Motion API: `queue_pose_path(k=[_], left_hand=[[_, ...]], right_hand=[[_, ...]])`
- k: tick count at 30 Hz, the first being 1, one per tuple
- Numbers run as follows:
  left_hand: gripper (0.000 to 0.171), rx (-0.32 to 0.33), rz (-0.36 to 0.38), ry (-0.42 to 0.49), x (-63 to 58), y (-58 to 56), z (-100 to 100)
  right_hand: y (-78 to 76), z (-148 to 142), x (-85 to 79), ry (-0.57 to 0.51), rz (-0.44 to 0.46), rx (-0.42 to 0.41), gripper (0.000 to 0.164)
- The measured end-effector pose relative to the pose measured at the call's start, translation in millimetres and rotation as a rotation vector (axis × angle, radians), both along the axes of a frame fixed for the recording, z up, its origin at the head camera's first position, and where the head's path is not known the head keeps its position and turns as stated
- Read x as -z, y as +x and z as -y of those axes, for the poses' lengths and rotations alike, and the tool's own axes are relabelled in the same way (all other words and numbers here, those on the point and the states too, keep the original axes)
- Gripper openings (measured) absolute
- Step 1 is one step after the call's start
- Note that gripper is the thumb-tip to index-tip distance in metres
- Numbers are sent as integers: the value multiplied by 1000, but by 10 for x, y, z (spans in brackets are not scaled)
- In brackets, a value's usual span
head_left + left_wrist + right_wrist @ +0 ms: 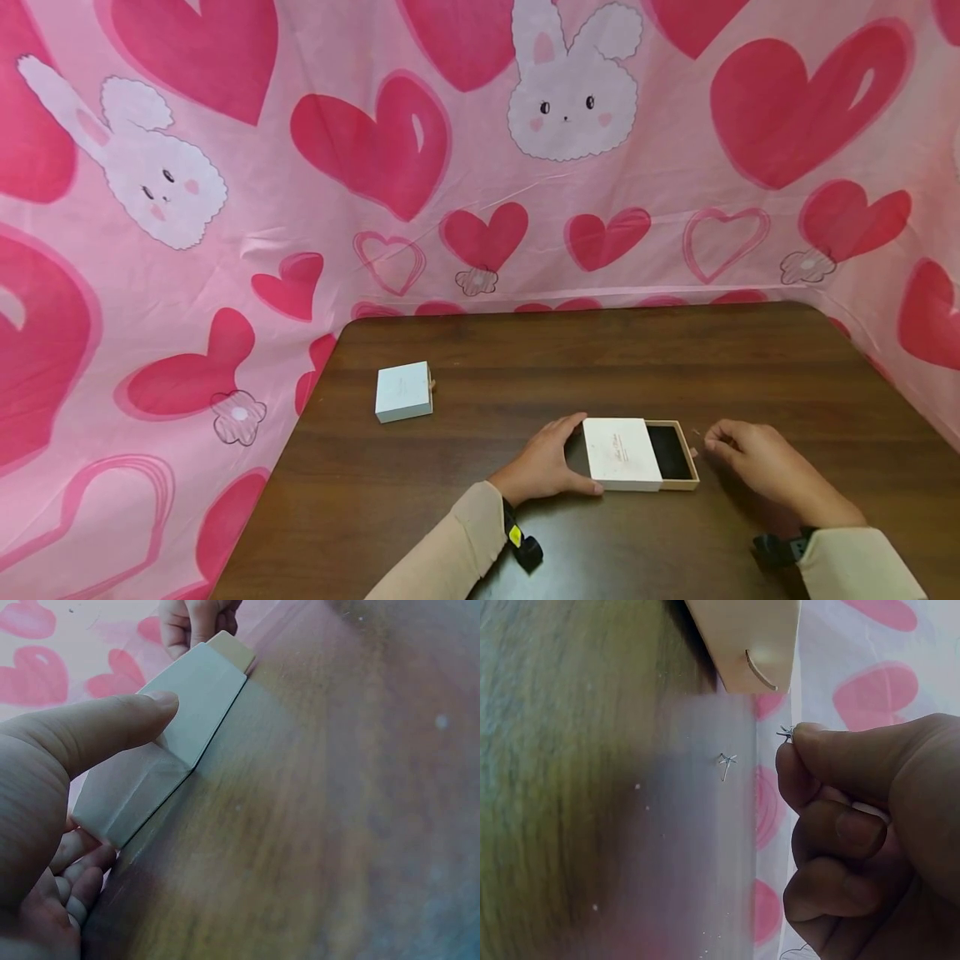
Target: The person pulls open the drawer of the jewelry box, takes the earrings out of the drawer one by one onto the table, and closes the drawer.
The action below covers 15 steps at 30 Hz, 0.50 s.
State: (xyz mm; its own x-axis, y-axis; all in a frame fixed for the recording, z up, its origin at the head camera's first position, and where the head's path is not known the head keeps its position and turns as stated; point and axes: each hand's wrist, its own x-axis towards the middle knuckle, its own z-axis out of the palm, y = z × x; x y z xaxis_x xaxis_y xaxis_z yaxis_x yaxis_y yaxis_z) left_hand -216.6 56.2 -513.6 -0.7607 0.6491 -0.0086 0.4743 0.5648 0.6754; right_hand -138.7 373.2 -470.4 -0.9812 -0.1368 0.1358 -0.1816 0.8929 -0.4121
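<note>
A white slide-out gift box (621, 450) lies on the table with its drawer (686, 483) pulled partly out to the right, showing a black lining (666, 450). My left hand (543, 462) holds the box's sleeve at its left end, thumb at the near side and fingers at the far side. To the right of the drawer, my right hand (765, 462) pinches a small silver star-shaped piece of jewelry (785, 733), like a stud earring, between thumb and forefinger. A matching silver star piece (727, 763) sits on the table below those fingertips. A ribbon pull (759, 671) loops from the drawer's end.
A second white box (403, 392), its drawer pushed in, stands toward the left of the brown wooden table (570, 358). Pink cloth (315, 217) with hearts and rabbits hangs behind the table and along its sides.
</note>
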Motion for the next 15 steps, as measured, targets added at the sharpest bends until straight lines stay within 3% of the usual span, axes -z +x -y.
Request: queue_pose_path(k=[15], left_hand=[[106, -3, 8, -5, -17, 2, -5]], right_hand=[[-14, -1, 93, 9, 54, -1, 10]])
